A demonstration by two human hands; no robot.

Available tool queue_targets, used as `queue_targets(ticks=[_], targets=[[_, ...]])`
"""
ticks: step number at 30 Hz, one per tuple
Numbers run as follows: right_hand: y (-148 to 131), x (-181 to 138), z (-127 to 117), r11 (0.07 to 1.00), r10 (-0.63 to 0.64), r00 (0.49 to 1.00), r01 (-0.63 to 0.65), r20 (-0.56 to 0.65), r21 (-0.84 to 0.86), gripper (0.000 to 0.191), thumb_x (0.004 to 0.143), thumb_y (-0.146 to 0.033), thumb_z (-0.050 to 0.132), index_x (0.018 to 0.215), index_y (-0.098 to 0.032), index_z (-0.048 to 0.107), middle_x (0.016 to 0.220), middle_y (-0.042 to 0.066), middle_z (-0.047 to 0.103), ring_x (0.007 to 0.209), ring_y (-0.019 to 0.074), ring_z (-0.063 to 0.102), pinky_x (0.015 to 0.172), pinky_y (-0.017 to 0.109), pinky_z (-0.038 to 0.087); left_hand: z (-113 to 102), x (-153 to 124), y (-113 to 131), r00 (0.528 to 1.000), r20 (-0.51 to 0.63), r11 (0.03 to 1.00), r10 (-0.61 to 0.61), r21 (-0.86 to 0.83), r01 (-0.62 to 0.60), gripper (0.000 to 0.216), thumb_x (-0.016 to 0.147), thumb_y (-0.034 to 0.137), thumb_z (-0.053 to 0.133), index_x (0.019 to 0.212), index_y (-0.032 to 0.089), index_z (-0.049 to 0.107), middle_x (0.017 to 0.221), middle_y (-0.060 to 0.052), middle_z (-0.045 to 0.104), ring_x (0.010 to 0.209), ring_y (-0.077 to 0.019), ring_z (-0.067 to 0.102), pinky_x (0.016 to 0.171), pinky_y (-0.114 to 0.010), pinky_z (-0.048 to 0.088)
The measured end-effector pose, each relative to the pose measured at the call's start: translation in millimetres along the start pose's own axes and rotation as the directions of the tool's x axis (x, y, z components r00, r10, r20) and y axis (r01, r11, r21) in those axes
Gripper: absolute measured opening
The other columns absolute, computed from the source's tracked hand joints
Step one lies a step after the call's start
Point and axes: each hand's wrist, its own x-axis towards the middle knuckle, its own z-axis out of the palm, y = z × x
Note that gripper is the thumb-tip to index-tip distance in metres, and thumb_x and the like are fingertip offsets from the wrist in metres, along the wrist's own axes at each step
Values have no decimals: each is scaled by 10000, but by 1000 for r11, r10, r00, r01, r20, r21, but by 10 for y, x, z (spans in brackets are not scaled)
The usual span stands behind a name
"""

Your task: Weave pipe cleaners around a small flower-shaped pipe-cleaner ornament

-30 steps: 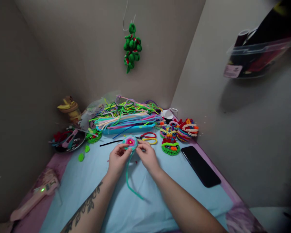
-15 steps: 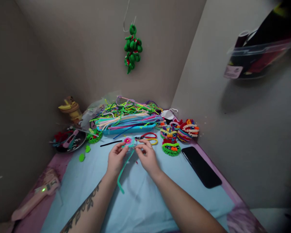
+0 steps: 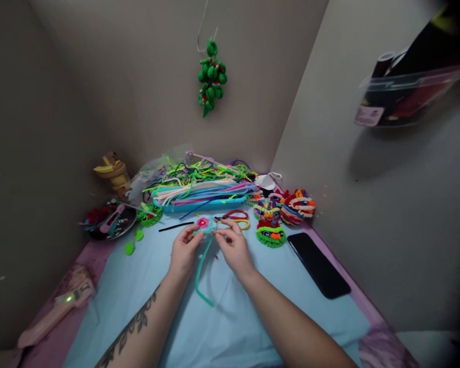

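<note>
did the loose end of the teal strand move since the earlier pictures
Yes: against the black phone, the loose end of the teal strand first swung left, then partway back right, ending left of where it began.

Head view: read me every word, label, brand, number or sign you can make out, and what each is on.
No text is readable.
Pale label on the clear plastic bin: dark marks, too small and blurred to read.
Pink glue gun: a green light shows; no marking legible.
Smartphone: dark face, no lettering visible.
Pink-and-turquoise chenille piece: no lettering visible.
</note>
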Motion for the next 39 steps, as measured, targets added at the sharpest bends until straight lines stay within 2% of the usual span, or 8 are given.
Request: queue_targets(ticks=[5, 15, 21, 25, 28, 31, 36, 39], targets=[[-21, 1, -3, 1000, 18, 1000, -18, -4, 11, 147, 769, -243, 593, 792, -223, 737, 1170, 106, 541, 924, 216, 597, 647, 300, 480, 20, -24, 22, 1000, 9, 1000, -4, 5, 4, 374, 552, 281, 816, 856, 136, 653, 586, 28, 605, 485, -58, 490, 482, -172, 366], [46, 31, 1, 990, 83, 994, -91, 66, 112, 155, 762, -296, 599, 824, -226, 722, 1219, 95, 521, 1066, 230, 549, 694, 286, 493, 46, -40, 37, 998, 13, 994, 61, 86, -62, 359, 554, 296, 809, 840, 151, 646, 700, 5, 662, 572, -82, 558, 567, -194, 421], [80, 29, 37, 976, 90, 989, -111, 116, 189, 180, 750, -330, 609, 880, -243, 697, 1232, 84, 516, 1091, 229, 535, 794, 318, 480, 39, -31, 38, 1000, 26, 998, 3, 55, -4, 390, 550, 319, 809, 860, 154, 639, 578, 32, 615, 498, -74, 517, 507, -183, 387], [122, 42, 48, 978, 64, 994, -79, 84, 191, 160, 788, -352, 588, 793, -218, 676, 1110, 82, 578, 1126, 226, 505, 929, 343, 402, 46, -56, 14, 995, 56, 988, 83, 123, -90, 330, 582, 291, 793, 846, 162, 644, 672, 13, 646, 575, -84, 551, 568, -189, 419], [151, 53, 56, 975, 63, 996, -77, 71, 210, 169, 774, -357, 619, 716, -200, 641, 1076, 70, 582, 1099, 215, 511, 961, 332, 361, 53, -94, -12, 982, 91, 955, 167, 234, -184, 262, 635, 282, 760, 846, 167, 654, 691, 4, 647, 578, -86, 540, 571, -192, 419], [168, 55, 78, 956, 91, 994, -106, 64, 272, 199, 758, -364, 638, 664, -192, 601, 1011, 48, 588, 1010, 197, 535, 908, 306, 381, 49, -128, -37, 965, 119, 905, 234, 337, -261, 232, 679, 287, 726, 872, 173, 664, 698, -7, 651, 571, -97, 537, 555, -197, 416], [171, 39, 134, 902, 175, 981, -192, 78, 387, 195, 752, -368, 637, 684, -196, 575, 729, -14, 540, 718, 141, 500, 685, 245, 395, 26, -147, -59, 942, 174, 852, 288, 402, -335, 233, 731, 290, 676, 934, 176, 669, 764, -27, 673, 620, -119, 576, 591, -214, 449], [163, 30, 156, 869, 209, 975, -222, 79, 443, 185, 742, -364, 644, 703, -193, 581, 682, -26, 530, 660, 129, 477, 650, 244, 379, 28, -161, -42, 928, 200, 817, 315, 441, -372, 228, 756, 282, 644, 953, 170, 668, 802, -35, 688, 645, -125, 592, 606, -221, 463]])
